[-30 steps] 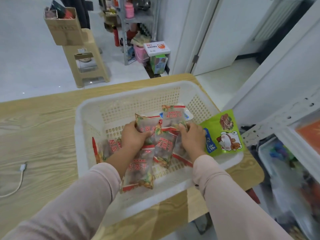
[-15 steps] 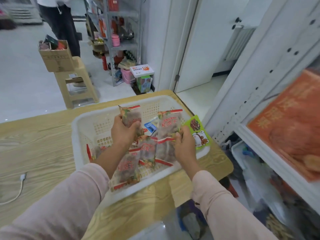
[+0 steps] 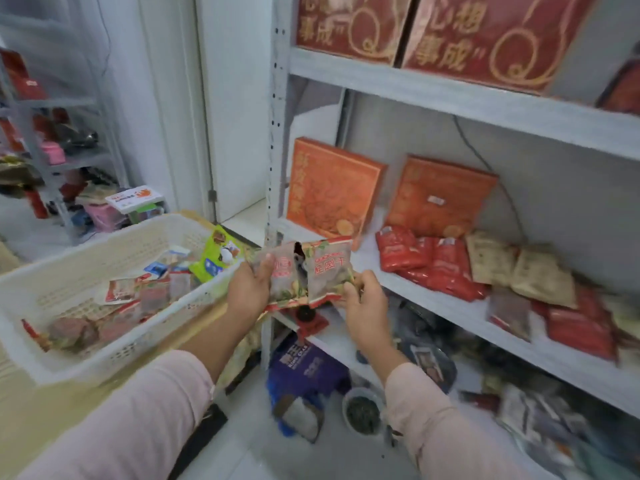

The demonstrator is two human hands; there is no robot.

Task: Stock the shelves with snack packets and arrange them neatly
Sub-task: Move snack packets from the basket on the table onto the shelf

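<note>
The stocking looks partly done. The middle shelf (image 3: 369, 261) already carries red packets (image 3: 408, 251) and beige packets (image 3: 519, 268), lying flat and overlapped rather than squared up. The white basket (image 3: 86, 358) on the desk (image 3: 20, 427) holds many more loose packets (image 3: 121, 294), so most of the load is probably left. Both hands are closed on the snack packets (image 3: 329, 271), clear ones with red print: the left hand (image 3: 247, 289) grips those on its side, and the right hand (image 3: 363, 299) pinches the other by its lower corner. These are held side by side in the air at the shelf's left end, not yet set down. Bare board shows there in front of two orange boxes (image 3: 329, 188) that stand at the back. The shelf post (image 3: 273, 150) rises just behind the left hand and could catch the packets. A green packet (image 3: 216, 254) leans on the basket rim, and a blue bag (image 3: 304, 365) and a bowl (image 3: 363, 410) clutter the floor below.
</note>
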